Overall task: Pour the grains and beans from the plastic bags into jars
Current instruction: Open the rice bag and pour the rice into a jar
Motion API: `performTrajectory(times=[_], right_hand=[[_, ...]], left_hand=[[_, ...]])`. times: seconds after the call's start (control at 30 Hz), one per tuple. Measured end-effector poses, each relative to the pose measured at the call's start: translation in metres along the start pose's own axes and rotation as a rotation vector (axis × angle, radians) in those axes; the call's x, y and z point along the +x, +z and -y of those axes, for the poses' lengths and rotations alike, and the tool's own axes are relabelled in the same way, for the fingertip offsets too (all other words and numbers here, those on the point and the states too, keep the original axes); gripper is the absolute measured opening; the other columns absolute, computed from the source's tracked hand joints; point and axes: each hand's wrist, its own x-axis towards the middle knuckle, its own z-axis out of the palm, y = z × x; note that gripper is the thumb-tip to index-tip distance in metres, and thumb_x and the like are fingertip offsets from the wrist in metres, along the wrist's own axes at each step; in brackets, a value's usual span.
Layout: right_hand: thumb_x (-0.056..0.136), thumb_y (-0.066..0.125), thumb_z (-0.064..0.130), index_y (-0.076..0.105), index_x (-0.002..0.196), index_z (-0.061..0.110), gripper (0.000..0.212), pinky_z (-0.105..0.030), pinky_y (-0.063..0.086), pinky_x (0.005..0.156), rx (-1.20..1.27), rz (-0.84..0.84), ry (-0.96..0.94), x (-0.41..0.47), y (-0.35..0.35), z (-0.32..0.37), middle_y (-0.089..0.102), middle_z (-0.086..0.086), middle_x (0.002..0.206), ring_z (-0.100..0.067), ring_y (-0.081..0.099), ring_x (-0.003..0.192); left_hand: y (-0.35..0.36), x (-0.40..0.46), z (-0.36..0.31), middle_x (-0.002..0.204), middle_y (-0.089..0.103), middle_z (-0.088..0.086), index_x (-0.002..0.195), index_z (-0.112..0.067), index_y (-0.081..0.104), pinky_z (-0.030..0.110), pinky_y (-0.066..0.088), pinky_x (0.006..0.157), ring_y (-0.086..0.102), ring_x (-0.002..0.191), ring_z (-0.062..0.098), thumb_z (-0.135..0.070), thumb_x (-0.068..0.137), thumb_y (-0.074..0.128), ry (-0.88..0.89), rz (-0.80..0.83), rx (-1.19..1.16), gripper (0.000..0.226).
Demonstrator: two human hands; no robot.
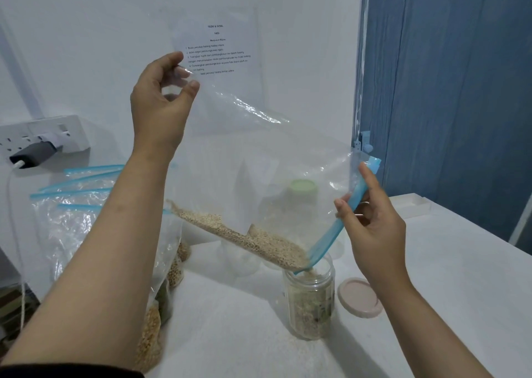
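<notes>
Head view, bag in hand: clear zip bag (259, 153) with a blue zip strip (334, 228), tilted so one corner of its mouth points down into the open jar (312, 300).
Left hand (161, 101): raised high, thumb and fingers pinching the bag's closed bottom corner.
Right hand (371, 228): low beside the jar, thumb and fingers clamped on the blue zip strip, steering the mouth.
Grain (244, 233): pale, small-grained; lies along the lower edge of the bag as a sloping band reaching down to the mouth. Grain is at the jar's rim; whether it is falling at this instant cannot be told.
Jar fill: roughly two-thirds full of pale grain, by eye. Stands upright on the white table (431, 277).
Lid (359, 297): pinkish, flat on the table just right of the jar, apart from it.
Other jars: a green-lidded jar (303, 193) seen through the bag, behind; further clear jars near it, blurred, contents unclear.
Waiting bags (95, 228): a cluster of zip bags at left, behind the left forearm, at least some holding beans or grain.
Progress, judged: this pour is well along, with a modest band left in the bag. Still to do: empty it, lid this jar, then pour the waiting bags.
Background: printed sheet (218, 49) on the wall; power strip (43, 136) at left.
</notes>
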Motion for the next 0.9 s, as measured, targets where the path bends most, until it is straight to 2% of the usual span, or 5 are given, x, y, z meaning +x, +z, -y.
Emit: performTrajectory(times=[0.1, 0.27, 0.43, 0.77, 0.9], right_hand=[[0.093, 0.067, 0.02, 0.044, 0.144, 0.039, 0.06, -0.014, 0.053, 0.075, -0.001, -0.008, -0.013, 0.001, 0.0, 0.0, 0.063, 0.002, 0.093, -0.011, 0.063, 0.084], [0.093, 0.068, 0.021, 0.044, 0.147, 0.038, 0.061, -0.015, 0.054, 0.076, -0.009, 0.002, 0.004, 0.004, -0.002, -0.001, 0.062, -0.001, 0.094, -0.012, 0.061, 0.084], [0.092, 0.068, 0.02, 0.044, 0.148, 0.036, 0.062, -0.014, 0.052, 0.074, -0.011, 0.011, 0.005, 0.006, -0.004, -0.001, 0.061, -0.003, 0.093, -0.012, 0.059, 0.083], [0.094, 0.067, 0.016, 0.039, 0.144, 0.045, 0.065, -0.01, 0.05, 0.072, 0.009, 0.003, 0.024, 0.003, -0.006, -0.001, 0.06, 0.009, 0.093, -0.01, 0.06, 0.084], [0.094, 0.067, 0.018, 0.039, 0.145, 0.045, 0.065, -0.011, 0.052, 0.072, 0.008, 0.001, 0.034, 0.0, -0.007, -0.004, 0.061, 0.007, 0.098, -0.01, 0.06, 0.086]], left_hand=[[0.0, 0.0, -0.001, 0.1, 0.063, -0.012, 0.122, -0.024, 0.058, 0.017, 0.047, 0.075, 0.06, 0.096, 0.003, -0.019, 0.088, 0.07, -0.005, 0.002, -0.002, 0.036], [0.0, 0.002, -0.001, 0.101, 0.063, -0.011, 0.121, -0.024, 0.059, 0.015, 0.046, 0.074, 0.06, 0.096, 0.003, -0.019, 0.088, 0.07, -0.006, 0.007, -0.002, 0.035], [0.002, 0.004, -0.003, 0.101, 0.063, -0.01, 0.122, -0.024, 0.059, 0.013, 0.044, 0.074, 0.06, 0.096, 0.002, -0.019, 0.088, 0.07, -0.001, 0.012, 0.0, 0.036], [0.007, 0.004, -0.008, 0.102, 0.063, -0.008, 0.122, -0.022, 0.059, 0.014, 0.043, 0.073, 0.059, 0.093, 0.0, -0.018, 0.088, 0.07, 0.007, 0.037, 0.002, 0.036], [0.009, 0.004, -0.011, 0.103, 0.063, -0.008, 0.123, -0.02, 0.059, 0.014, 0.043, 0.073, 0.059, 0.093, -0.001, -0.017, 0.088, 0.07, 0.012, 0.051, 0.0, 0.037]])
